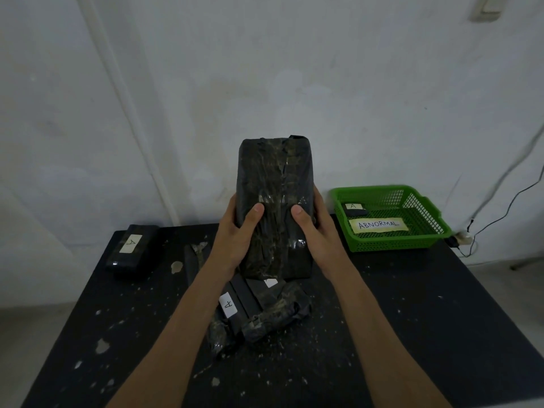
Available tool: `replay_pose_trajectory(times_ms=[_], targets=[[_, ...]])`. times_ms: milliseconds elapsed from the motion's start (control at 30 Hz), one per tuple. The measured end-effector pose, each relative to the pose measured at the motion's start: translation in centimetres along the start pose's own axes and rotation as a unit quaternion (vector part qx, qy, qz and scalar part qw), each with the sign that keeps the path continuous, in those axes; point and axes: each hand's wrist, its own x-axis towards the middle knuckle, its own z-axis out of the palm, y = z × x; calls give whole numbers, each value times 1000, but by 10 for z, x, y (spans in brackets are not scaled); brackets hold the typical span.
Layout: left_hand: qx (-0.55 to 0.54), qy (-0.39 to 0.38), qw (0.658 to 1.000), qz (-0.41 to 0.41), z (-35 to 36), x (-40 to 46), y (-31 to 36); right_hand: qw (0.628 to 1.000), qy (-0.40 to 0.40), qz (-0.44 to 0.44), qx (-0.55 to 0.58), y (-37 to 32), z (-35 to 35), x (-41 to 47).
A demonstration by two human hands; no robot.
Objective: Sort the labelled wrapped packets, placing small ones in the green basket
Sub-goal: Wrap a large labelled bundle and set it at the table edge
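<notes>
A large black wrapped packet is held upright above the table's middle. My left hand grips its left side and my right hand grips its right side, thumbs on the front face. No label shows on this face. Below it lies a pile of black wrapped packets, one showing a white "A" label. Another large packet with an "A" label lies at the table's far left. The green basket stands at the far right and holds a small packet labelled "A" and a paper reading "ABNORMAL".
The black table is speckled with pale flecks and scraps. A thin dark strip lies left of the pile. A white wall rises behind, with cables hanging at the right by a plug near the table's corner.
</notes>
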Motion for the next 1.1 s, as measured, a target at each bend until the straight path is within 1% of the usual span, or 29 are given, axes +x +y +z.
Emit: replay_pose_trajectory(times_ms=[300,400,500,567,633,700,767,800,933,1100], targets=[[0,-11,1000,-1,-4,1,-1,1000,-2,-1,2,2,1,0],[-6,-18,1000,-24,-4,5,-1,1000,2,27,0,-3,1,2],[-43,-64,994,-77,0,10,4,998,15,66,-20,-20,5,2],[-53,-84,992,-80,4,12,12,995,36,84,-26,-29,7,4],[-49,-87,992,-72,6,14,18,993,50,100,-25,-32,8,8],[-36,-61,994,-79,7,17,19,993,60,106,-9,-31,9,11],[-28,-28,996,-84,7,18,17,993,66,99,15,-27,11,13],[-29,-24,996,-76,7,19,16,994,64,89,17,-23,12,13],[-23,-39,998,-50,5,19,16,997,50,66,4,-17,10,14],[-31,-42,998,-43,6,17,13,997,47,48,26,-15,13,11]])
